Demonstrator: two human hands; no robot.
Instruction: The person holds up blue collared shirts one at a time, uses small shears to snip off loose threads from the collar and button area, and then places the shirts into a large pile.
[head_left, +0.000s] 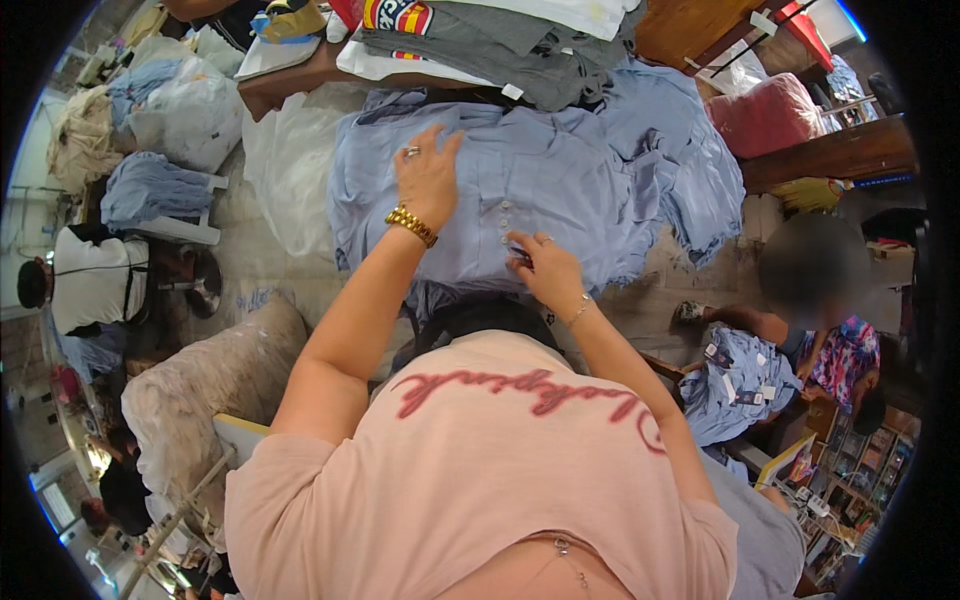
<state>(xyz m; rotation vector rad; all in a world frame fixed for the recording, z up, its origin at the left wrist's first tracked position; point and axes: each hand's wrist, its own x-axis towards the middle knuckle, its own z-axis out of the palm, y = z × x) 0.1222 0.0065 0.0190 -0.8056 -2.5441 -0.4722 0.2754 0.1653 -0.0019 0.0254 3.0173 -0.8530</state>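
A light blue buttoned garment (480, 150) lies spread in front of me, with a short row of small pale buttons (505, 222) down its middle. My left hand (428, 178) rests on its left part, fingers stretched out and apart, wearing a ring and a gold watch (410, 225). At the lower end of the buttons is my right hand (550, 272), its index finger reaching to the cloth and the other fingers curled. Something small and dark shows among those fingers, too little to name. More blue garments (690, 170) bunch up against the right side.
Folded grey and white shirts (480, 50) are stacked beyond the garment. Clear plastic (295, 170) hangs at its left. A large wrapped bundle (215, 390) stands at my left. On the right, a person sits by a heap of tagged blue garments (740, 385); another person (100, 280) sits far left.
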